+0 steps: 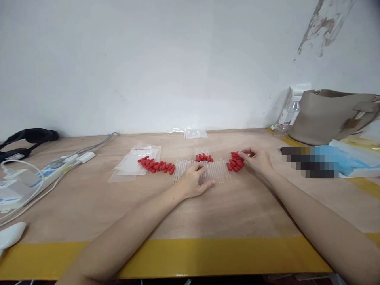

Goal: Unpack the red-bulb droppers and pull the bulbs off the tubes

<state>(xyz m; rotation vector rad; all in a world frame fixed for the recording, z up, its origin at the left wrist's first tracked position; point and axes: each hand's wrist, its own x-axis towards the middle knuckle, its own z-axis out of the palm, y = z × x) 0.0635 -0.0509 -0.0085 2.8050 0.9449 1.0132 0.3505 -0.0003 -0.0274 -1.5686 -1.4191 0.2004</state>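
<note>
A row of thin clear tubes [218,170] lies side by side on the table, partly hidden by my left hand [194,181]. That hand rests over the row, its thumb apart from its loosely bent fingers. My right hand [255,159] is at a small pile of red rubber bulbs [234,165], with thumb and forefinger pinched at a bulb on its edge. Behind the row, several more red bulbs sit against the ends of clear tubes [202,150]. Left of the row is a larger heap of red bulbs [158,166].
Clear plastic zip bags [127,168] lie partly under the left heap. A power strip [44,176] with cables and a black strap-like object [32,136] are at left. Toward the right stand a plastic bottle [288,116] and a grey-beige bag [323,114]. Yellow tape [208,257] lines the front edge.
</note>
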